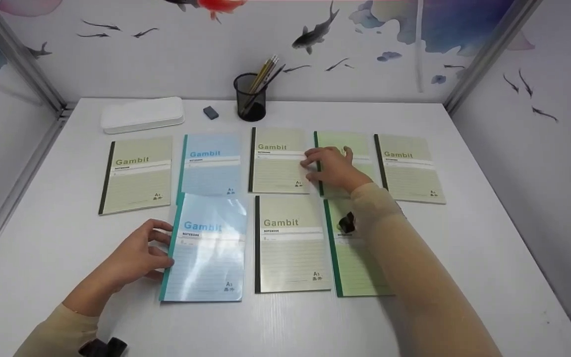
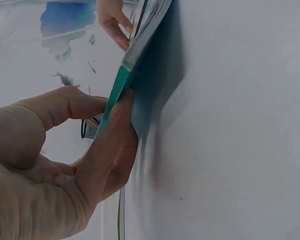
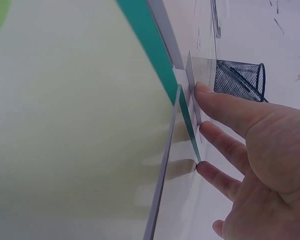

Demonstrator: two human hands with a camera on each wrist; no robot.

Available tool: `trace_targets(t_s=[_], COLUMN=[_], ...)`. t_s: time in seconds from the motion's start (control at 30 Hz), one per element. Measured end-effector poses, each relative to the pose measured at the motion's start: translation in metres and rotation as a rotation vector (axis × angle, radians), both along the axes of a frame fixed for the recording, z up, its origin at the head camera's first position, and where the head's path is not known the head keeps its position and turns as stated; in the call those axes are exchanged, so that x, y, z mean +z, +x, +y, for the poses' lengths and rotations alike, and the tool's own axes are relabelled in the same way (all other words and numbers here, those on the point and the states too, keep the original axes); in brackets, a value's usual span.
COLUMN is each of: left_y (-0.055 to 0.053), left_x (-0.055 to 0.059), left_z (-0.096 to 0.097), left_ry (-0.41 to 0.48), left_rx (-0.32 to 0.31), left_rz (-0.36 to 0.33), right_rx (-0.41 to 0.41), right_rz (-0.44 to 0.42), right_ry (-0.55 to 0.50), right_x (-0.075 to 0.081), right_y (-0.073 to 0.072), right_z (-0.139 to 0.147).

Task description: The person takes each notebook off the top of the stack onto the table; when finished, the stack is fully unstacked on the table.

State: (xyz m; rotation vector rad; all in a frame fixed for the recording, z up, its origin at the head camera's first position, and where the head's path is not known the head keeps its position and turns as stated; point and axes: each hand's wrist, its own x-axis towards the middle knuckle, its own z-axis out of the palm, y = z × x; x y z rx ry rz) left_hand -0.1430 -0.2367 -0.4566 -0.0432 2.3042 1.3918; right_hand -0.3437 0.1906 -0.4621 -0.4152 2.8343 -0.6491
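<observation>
My left hand [image 1: 134, 255] pinches the teal spine edge of a blue Gambit notebook [image 1: 203, 263] at the front left. In the left wrist view the thumb lies on one side of the spine [image 2: 121, 80] and the fingers on the other, with that edge raised off the table. At the back, my right hand [image 1: 335, 166] reaches over a green notebook [image 1: 347, 141]. Its fingertips are right at the right edge of the middle beige notebook [image 1: 275, 173]. In the right wrist view the thumb and fingers [image 3: 222, 142] extend toward that edge.
Another blue notebook [image 1: 211, 171] lies behind the raised one, between beige notebooks. In front are a beige notebook [image 1: 293, 258] and a green one [image 1: 360, 277], partly under my right forearm. A white case [image 1: 142, 115], an eraser [image 1: 210, 113] and a mesh pencil cup [image 1: 252, 106] stand at the back.
</observation>
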Motion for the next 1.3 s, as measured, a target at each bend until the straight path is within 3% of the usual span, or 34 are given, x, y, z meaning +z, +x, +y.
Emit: trace_targets(t_s=[0.43,0.9,1.3], left_y=[0.001,-0.008,-0.010], left_x=[0.009,0.018,0.021], left_z=[0.010,0.017,0.025], left_ry=[-0.173,-0.546,-0.649], left_rx=[-0.118,-0.261,-0.289], left_rz=[0.041,0.164,0.180], right_rx=[0.002,0.002,0.033], right_rz=[-0.001,0.006,0.016], right_ry=[0.019,0.037,0.020], right_x=[-0.002,-0.001,0.003], right_y=[0.000,0.000,-0.001], right_z=[-0.001,-0.002,0.000])
